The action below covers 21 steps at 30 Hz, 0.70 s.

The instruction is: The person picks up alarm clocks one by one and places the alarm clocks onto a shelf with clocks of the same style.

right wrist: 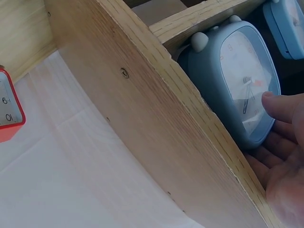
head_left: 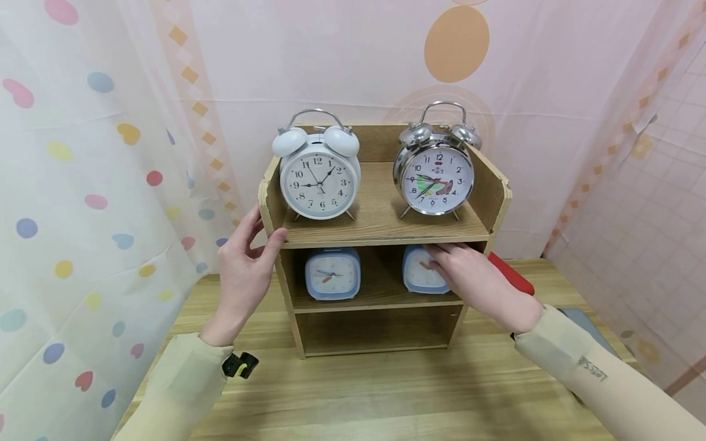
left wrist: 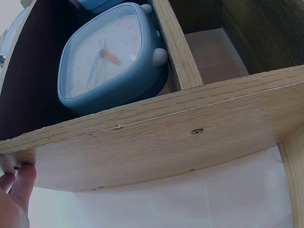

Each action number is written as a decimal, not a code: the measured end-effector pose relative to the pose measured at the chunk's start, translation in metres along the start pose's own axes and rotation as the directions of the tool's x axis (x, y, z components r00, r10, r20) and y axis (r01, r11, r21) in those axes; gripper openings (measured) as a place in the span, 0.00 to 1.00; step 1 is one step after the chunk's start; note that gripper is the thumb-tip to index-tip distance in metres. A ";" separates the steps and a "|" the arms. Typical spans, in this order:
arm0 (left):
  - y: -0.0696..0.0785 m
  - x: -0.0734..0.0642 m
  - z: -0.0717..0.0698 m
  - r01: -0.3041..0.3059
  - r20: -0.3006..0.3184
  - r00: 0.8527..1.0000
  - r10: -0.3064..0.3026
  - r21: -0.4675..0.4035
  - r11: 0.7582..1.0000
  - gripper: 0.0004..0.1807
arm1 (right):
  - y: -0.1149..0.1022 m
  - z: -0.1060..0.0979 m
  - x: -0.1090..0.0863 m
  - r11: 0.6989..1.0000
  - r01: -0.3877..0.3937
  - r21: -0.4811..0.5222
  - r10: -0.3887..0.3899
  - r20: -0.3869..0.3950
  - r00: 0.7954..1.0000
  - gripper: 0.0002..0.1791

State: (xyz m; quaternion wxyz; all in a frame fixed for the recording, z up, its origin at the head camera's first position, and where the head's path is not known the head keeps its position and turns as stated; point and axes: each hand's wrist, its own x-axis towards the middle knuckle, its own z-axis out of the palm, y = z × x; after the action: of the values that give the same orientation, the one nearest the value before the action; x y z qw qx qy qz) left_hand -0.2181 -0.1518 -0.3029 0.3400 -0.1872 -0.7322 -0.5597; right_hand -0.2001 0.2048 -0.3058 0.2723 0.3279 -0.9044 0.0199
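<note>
A wooden shelf (head_left: pixel 380 233) stands on the table. My left hand (head_left: pixel 245 269) holds its left side panel, thumb by the front edge and fingers against the outer face. On the middle tier, my right hand (head_left: pixel 477 275) grips the right-hand blue alarm clock (right wrist: pixel 251 80), thumb over its face and fingers around its top side. The hand partly hides that clock in the head view. To its left on the same tier sits another blue alarm clock (head_left: pixel 333 274). Above stand a white twin-bell alarm clock (head_left: pixel 320 177) and a silver twin-bell alarm clock (head_left: pixel 436 177).
Behind the shelf's right side, a red object (head_left: pixel 513 274) shows; in the right wrist view a red-framed clock (right wrist: pixel 12 107) appears there. A grey flat object (head_left: pixel 587 327) lies on the table (head_left: pixel 353 398) at right. Patterned curtains (head_left: pixel 331 55) hang behind.
</note>
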 end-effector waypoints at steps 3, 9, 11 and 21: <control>0.000 0.000 0.000 -0.003 -0.003 1.000 0.003 0.007 1.000 0.30 | 0.000 0.001 0.001 1.000 -0.015 0.014 0.015 0.006 1.000 0.13; 0.001 0.000 0.000 -0.002 -0.001 1.000 0.002 0.010 1.000 0.30 | 0.000 0.002 0.001 1.000 -0.020 0.015 0.020 0.012 1.000 0.13; 0.001 0.000 0.000 0.000 -0.002 1.000 0.000 0.010 1.000 0.30 | 0.000 0.002 0.001 1.000 -0.007 0.001 0.007 0.007 1.000 0.14; 0.000 0.000 -0.001 -0.001 0.005 1.000 0.001 0.015 1.000 0.31 | -0.001 0.001 -0.009 0.998 0.049 -0.028 -0.050 -0.023 0.998 0.27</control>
State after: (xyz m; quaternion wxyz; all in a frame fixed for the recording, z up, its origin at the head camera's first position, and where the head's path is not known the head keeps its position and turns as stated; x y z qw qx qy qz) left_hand -0.2174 -0.1527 -0.3025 0.3401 -0.1863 -0.7370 -0.5536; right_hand -0.1944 0.2084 -0.3115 0.2878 0.3464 -0.8929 0.0048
